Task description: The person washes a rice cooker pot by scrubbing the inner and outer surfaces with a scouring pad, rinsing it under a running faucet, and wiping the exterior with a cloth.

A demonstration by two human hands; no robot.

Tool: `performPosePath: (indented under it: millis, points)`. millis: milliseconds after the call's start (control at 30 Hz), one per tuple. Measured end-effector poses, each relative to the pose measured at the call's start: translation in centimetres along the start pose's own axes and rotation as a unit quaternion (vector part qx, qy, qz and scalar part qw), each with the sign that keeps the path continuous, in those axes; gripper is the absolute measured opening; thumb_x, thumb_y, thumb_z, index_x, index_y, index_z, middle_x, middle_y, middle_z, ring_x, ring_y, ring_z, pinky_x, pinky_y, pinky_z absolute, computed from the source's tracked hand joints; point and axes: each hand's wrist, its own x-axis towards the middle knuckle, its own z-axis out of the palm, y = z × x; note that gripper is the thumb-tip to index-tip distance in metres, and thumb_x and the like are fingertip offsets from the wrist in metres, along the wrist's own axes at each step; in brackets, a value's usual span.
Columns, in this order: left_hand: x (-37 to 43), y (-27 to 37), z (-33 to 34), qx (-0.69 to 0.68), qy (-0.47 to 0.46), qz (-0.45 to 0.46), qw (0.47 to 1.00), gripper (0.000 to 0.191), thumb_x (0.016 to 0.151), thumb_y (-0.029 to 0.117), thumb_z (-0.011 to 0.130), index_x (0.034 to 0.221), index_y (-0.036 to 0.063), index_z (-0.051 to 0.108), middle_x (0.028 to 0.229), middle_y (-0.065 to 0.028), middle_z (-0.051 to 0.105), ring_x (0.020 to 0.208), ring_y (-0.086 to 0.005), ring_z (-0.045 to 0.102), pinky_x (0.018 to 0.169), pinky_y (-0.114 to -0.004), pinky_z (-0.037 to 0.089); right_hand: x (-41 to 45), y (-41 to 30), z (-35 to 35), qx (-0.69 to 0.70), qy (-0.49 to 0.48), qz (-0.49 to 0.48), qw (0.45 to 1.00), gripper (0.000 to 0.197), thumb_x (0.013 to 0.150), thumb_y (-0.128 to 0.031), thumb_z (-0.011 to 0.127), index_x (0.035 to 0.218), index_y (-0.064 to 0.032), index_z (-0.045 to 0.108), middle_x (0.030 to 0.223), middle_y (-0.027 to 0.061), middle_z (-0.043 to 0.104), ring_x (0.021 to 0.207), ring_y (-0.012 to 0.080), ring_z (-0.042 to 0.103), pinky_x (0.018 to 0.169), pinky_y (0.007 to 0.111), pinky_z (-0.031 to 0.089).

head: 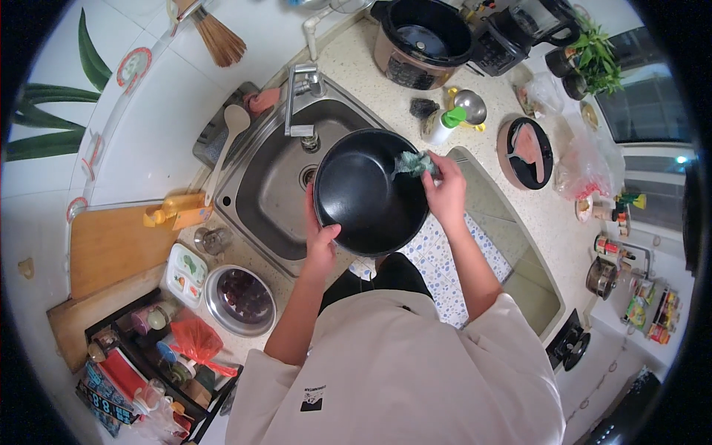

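Note:
A round black pot [361,194], dark and smooth inside, is held up over the front edge of the stainless steel sink [261,206]. My left hand [321,233] grips its left side, thumb over the rim. In my right hand [446,189] is a crumpled green scrubbing cloth [414,164], pressed against the pot's inner wall at the upper right. The pot's outer base is hidden. Behind it stands the chrome faucet [300,100]; I cannot make out any water running from it.
A metal bowl of dark pieces in liquid [240,300] and a divided dish [186,275] stand left. A wooden spoon [228,144] leans by the sink. Right of the faucet are a cooker pot [423,44], a green-capped bottle [443,127] and a round container with a pink scoop [524,153].

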Motion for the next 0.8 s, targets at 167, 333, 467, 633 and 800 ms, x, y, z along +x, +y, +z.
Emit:
performPosePath:
  millis: [167,333,467,633,800]
  points:
    - [-0.8,-1.8,-2.1,-0.045,0.064,-0.077,0.994,0.085,0.074,0.025,0.065,0.152,0.0090,0.037,0.144,-0.0086,0.052,0.133,-0.0246,0.050,0.112,-0.039,0.039,4.9,-3.2,1.4,0.049,-0.071,-0.152,0.985,0.034,0.081,0.006,0.066,0.113,-0.0041,0.068,0.110,0.0156,0.064,0.101,0.0365,0.065,0.089,0.040,0.053]
    - [-1.0,-1.5,-2.6,-0.026,0.015,-0.097,0.995,0.095,0.072,0.023,0.064,0.158,0.0125,0.027,0.152,-0.0084,0.045,0.141,-0.0242,0.041,0.118,-0.037,0.029,7.3,-5.7,2.6,0.053,-0.164,-0.222,0.960,0.036,0.077,0.011,0.061,0.110,-0.0055,0.066,0.110,0.0147,0.063,0.104,0.0372,0.064,0.089,0.042,0.054]
    - [-1.0,-2.2,-3.5,0.025,-0.045,-0.135,0.989,0.100,0.070,0.024,0.065,0.160,0.0121,0.023,0.152,-0.0081,0.042,0.143,-0.0233,0.037,0.119,-0.036,0.025,7.8,-7.4,4.2,0.066,-0.283,-0.364,0.885,0.037,0.072,0.011,0.061,0.104,-0.0063,0.065,0.106,0.0126,0.064,0.105,0.0360,0.062,0.091,0.043,0.053]
    - [-0.7,-1.4,-1.6,-0.010,-0.049,-0.241,0.969,0.097,0.075,0.022,0.060,0.163,0.0129,0.019,0.155,-0.0087,0.039,0.143,-0.0229,0.037,0.118,-0.036,0.029,5.2,-9.8,6.1,0.009,-0.385,-0.522,0.761,0.028,0.072,0.001,0.063,0.100,-0.0049,0.065,0.108,0.0090,0.063,0.105,0.0323,0.060,0.089,0.040,0.054]
    - [0.0,-3.2,-2.4,-0.046,0.011,-0.191,0.980,0.072,0.080,0.026,0.060,0.147,0.0095,0.040,0.140,-0.0093,0.054,0.129,-0.0255,0.051,0.110,-0.038,0.040,5.8,-9.0,5.9,-0.015,-0.338,-0.471,0.815,0.032,0.073,0.002,0.063,0.104,-0.0073,0.066,0.112,0.0088,0.064,0.108,0.0303,0.062,0.090,0.040,0.054]
